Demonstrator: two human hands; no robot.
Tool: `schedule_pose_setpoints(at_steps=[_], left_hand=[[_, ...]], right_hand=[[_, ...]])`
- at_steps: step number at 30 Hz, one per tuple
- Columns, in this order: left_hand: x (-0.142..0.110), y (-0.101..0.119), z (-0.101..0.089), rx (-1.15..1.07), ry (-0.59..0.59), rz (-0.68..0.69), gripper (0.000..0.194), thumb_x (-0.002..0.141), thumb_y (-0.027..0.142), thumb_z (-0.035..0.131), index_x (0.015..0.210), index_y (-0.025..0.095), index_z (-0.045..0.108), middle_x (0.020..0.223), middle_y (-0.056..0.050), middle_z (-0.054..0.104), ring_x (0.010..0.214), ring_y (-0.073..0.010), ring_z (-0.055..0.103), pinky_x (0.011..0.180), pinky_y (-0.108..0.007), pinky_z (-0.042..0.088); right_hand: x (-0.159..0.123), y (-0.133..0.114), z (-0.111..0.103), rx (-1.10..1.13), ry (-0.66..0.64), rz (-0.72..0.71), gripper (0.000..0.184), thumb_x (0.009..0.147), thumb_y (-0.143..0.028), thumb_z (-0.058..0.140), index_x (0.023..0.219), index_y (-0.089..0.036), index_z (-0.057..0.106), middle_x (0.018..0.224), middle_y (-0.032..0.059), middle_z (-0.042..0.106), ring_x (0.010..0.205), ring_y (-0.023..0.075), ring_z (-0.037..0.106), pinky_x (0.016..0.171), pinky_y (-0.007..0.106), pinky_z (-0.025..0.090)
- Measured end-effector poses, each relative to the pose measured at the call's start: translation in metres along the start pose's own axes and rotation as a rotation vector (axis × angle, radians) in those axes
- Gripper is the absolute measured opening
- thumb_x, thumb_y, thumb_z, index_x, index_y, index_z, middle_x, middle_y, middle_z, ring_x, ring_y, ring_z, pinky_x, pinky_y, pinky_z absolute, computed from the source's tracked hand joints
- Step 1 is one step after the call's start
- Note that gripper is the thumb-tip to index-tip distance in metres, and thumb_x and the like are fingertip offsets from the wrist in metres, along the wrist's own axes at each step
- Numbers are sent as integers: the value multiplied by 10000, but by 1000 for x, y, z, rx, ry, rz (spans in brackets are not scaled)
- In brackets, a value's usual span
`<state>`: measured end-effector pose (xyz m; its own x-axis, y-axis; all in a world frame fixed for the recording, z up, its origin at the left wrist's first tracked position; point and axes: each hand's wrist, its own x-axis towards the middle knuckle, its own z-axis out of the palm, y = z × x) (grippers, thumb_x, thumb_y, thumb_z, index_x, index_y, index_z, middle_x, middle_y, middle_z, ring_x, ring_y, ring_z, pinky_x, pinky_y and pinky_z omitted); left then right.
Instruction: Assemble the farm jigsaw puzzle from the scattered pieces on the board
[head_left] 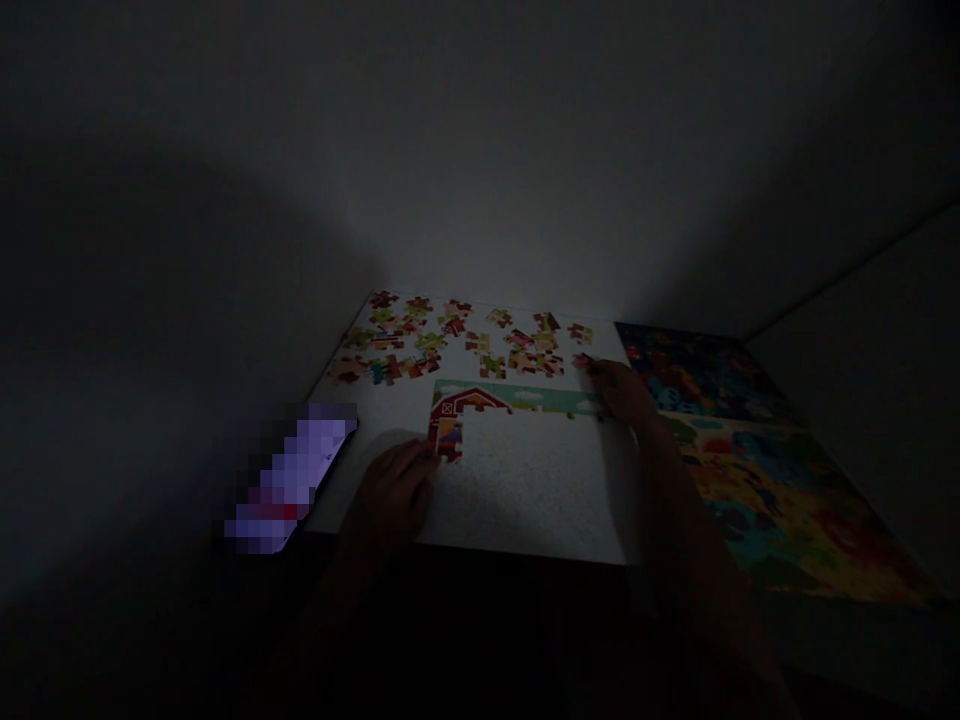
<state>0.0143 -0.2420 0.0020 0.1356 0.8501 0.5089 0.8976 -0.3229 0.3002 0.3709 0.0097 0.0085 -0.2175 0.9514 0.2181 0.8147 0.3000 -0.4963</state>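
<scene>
A partly joined jigsaw puzzle (pixel 480 394) lies on a white board, showing a red barn, sky and clouds along its top and upper left side. My left hand (pixel 396 487) rests on the board with its fingertips touching the puzzle's left edge; the fingers look loosely extended and hold nothing that I can see. Above the puzzle's right end, my right hand (pixel 624 390) has its fingers pinched on a small reddish puzzle piece (pixel 583 361). Several loose puzzle pieces (pixel 491 364) in green, red and tan are scattered across the far part of the board. Dim light blurs details.
The white board (pixel 540 490) ends at a dark front edge. A lit phone (pixel 292 485), its screen pixelated, lies at the left. Two colourful pictures, a dark blue one (pixel 690 370) and a yellow-orange one (pixel 795 500), lie at the right. A pale wall (pixel 510 180) rises behind.
</scene>
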Motion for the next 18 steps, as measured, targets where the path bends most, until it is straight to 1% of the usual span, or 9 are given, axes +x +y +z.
schedule_pose_setpoints(at_steps=[3,7,11,14,16,18], left_hand=[[0,-3,1,5,2,-1,320,924,176,437,1109,193,698,1211,-98,702,1142,-244,644,978,-445,545],[-2,-11,3,9,-14,21,309,932,232,461,1145,214,684,1243,-90,686,1136,-248,647,972,-435,549],[-4,-19,5,35,-42,22,318,947,280,445,1149,225,684,1250,-86,683,1114,-254,658,962,-437,552],[-5,-21,5,51,-44,34,330,954,298,442,1164,228,686,1247,-87,686,1100,-259,665,939,-435,566],[-5,-21,5,67,-32,51,327,959,305,445,1169,229,684,1240,-88,690,1085,-260,673,915,-428,579],[-6,-21,4,70,-20,60,313,961,303,458,1173,234,677,1242,-85,690,1084,-255,675,899,-417,586]], right_hand=[[-1,-4,-4,6,3,64,331,848,-263,555,1114,-156,721,1183,137,719,1089,264,666,976,376,490],[-1,-8,-5,47,34,59,322,840,-221,554,1114,-159,712,1206,121,713,1139,240,645,1020,358,463],[1,-5,-3,64,77,67,358,832,-190,537,1155,-183,691,1196,99,714,1129,238,643,1023,380,465],[2,-1,-2,-6,107,85,413,850,-213,539,1244,-158,648,1276,143,665,1198,269,602,1052,408,441],[3,1,-1,-79,96,91,448,875,-265,548,1294,-124,615,1321,184,625,1244,294,565,1073,418,416],[3,3,0,-145,75,84,470,897,-332,556,1303,-100,604,1315,204,617,1256,309,549,1084,422,395]])
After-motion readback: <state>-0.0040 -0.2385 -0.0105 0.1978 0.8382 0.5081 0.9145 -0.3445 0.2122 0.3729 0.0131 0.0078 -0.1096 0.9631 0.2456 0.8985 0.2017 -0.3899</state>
